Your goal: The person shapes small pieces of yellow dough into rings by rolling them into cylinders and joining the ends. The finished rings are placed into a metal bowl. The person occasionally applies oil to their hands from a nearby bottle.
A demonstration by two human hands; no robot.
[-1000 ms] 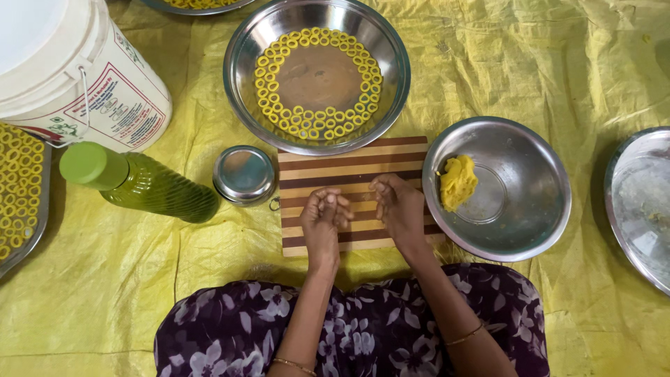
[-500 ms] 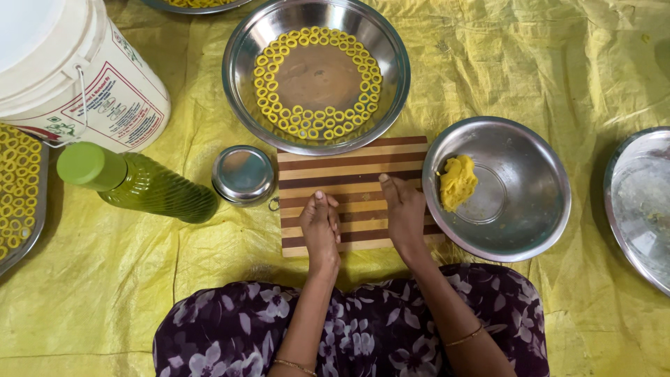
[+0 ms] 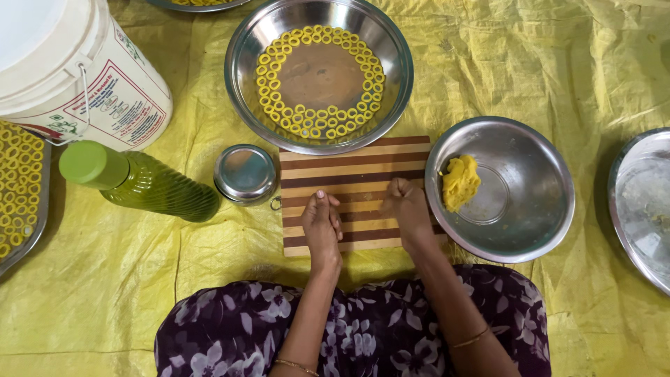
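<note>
My left hand [image 3: 322, 225] lies flat, palm down, on the striped wooden board [image 3: 363, 162], fingers stretched forward and close together. Whatever is under the palm is hidden. My right hand [image 3: 405, 208] rests on the board's right side with its fingers curled in, and nothing shows in it. Just right of that hand stands a steel bowl [image 3: 530, 230] with a lump of yellow dough [image 3: 459, 183] against its left wall. Beyond the board, a larger steel bowl [image 3: 241, 63] holds several small yellow dough rings [image 3: 317, 119] laid around its bottom.
A green bottle [image 3: 143, 185] lies on its side to the left, beside a small round steel lid [image 3: 245, 172]. A white plastic bucket [image 3: 77, 77] stands at the far left. A tray of rings [image 3: 17, 192] shows at the left edge and a steel plate [image 3: 645, 209] at the right. A yellow sheet [image 3: 544, 63] covers the floor.
My left hand has flattened and slid slightly back along the board. My right hand's fingers have curled in from a more spread pose.
</note>
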